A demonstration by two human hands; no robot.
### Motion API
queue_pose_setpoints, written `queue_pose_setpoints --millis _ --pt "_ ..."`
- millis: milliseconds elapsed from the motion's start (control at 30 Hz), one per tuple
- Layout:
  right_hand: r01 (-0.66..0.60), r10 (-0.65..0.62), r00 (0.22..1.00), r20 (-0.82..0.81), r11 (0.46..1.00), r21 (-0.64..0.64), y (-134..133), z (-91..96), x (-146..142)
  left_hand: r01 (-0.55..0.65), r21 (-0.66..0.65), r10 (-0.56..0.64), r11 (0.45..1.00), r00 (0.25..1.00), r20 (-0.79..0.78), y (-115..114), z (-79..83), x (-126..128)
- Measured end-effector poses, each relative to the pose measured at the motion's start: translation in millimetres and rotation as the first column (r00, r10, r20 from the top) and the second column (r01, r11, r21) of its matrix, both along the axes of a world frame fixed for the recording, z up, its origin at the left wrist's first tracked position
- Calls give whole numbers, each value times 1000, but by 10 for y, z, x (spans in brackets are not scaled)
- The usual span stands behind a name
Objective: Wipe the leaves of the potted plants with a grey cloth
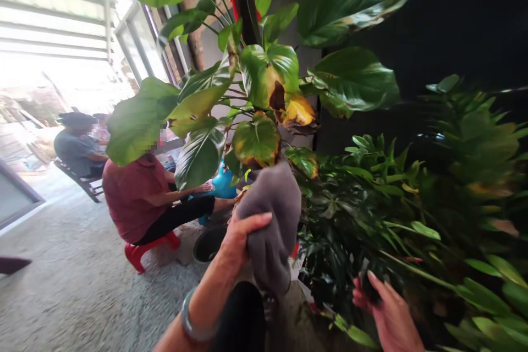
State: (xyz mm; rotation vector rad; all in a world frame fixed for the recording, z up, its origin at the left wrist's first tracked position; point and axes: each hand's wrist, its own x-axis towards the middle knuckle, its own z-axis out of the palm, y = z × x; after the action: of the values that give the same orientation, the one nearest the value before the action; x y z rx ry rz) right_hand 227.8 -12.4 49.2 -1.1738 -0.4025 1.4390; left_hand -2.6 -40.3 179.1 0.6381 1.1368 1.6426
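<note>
My left hand (241,236) is closed on a grey cloth (272,220), raised against the lower leaves of a tall big-leaved plant (264,77). One leaf (256,140) just above the cloth has brown, yellowed edges. My right hand (388,308) reaches low into darker foliage (363,203); its fingers curl round something dark that I cannot make out. A bangle sits on my left wrist.
A person in a red shirt (132,192) sits on a low red stool (144,250) to the left, hands near a blue object (223,184). Another person (76,146) sits farther back. A dark round pot (208,242) stands on the concrete floor (74,286). Dense plants fill the right.
</note>
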Motion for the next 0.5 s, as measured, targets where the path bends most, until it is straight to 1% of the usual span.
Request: queue_pose_setpoints --millis 33,67,100,133,200,233,267,300,333,367,400,433,500 --pt "-8 8 1000 -3 1000 2 3 4 -17 -48 40 48 998 999 5 92 92 20" --pt "-5 5 1000 -6 1000 4 8 3 -34 -54 59 54 997 998 11 172 121 67" --pt "6 -6 1000 -5 1000 10 14 -3 -48 -23 59 23 998 1000 8 228 82 135" --pt "11 -11 1000 2 1000 15 21 -15 -58 38 34 -38 999 999 -10 248 -17 214" --pt "-7 6 999 39 1000 7 35 -48 -59 201 -71 -206 977 976 -72 171 -325 360" --pt "-26 27 997 78 1000 -10 40 -65 -48 296 -147 -313 944 943 -115 82 -484 405" --pt "-43 47 991 126 999 -34 43 -77 -33 405 -231 -442 885 886 -139 -22 -612 425" --pt "-43 52 984 173 998 -52 43 -83 -15 508 -311 -567 804 811 -142 -126 -690 418" --pt "-30 41 977 210 998 -58 40 -81 2 566 -335 -632 753 763 -132 -211 -707 391" --pt "-12 26 973 231 998 -62 34 -72 15 604 -311 -662 734 738 -130 -263 -664 352" --pt "1 15 973 232 998 -66 25 -54 22 616 -256 -658 745 742 -128 -273 -573 311" --pt "9 7 976 216 997 -71 17 -32 23 589 -177 -612 788 782 -121 -241 -451 278" --pt "7 5 987 163 997 -77 2 17 8 478 -45 -480 877 874 -69 -77 -210 266"
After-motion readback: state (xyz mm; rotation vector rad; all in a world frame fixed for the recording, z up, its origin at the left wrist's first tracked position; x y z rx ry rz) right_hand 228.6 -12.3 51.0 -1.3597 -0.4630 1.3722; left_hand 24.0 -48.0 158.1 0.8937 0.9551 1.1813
